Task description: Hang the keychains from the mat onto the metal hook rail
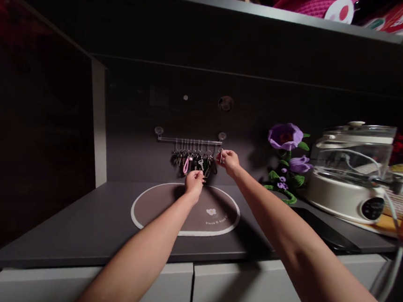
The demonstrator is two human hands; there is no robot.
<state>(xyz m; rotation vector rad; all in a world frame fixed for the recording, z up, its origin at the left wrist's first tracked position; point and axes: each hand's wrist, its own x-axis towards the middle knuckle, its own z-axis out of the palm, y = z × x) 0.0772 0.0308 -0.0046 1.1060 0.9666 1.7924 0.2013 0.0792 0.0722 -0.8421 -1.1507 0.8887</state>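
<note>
A clear hook rail (190, 141) is fixed to the dark back wall, with several bunches of keys (200, 164) hanging in a row from its hooks. Among them hangs a pink strap (185, 165). My left hand (194, 186) is just below the keys, its thumb and fingers pinched together; what lies between the fingertips is too small to make out. At the right end of the rail, my right hand (229, 162) pinches a key ring (220, 151), and its fingers partly hide what hangs from the ring.
An oval brown mat (161, 208) lies on the dark counter (85, 225). To the right are purple knitted flowers (286, 137), a white appliance with a clear lid (339, 191) and a flat black object (325, 230). A shelf (214, 4) runs overhead.
</note>
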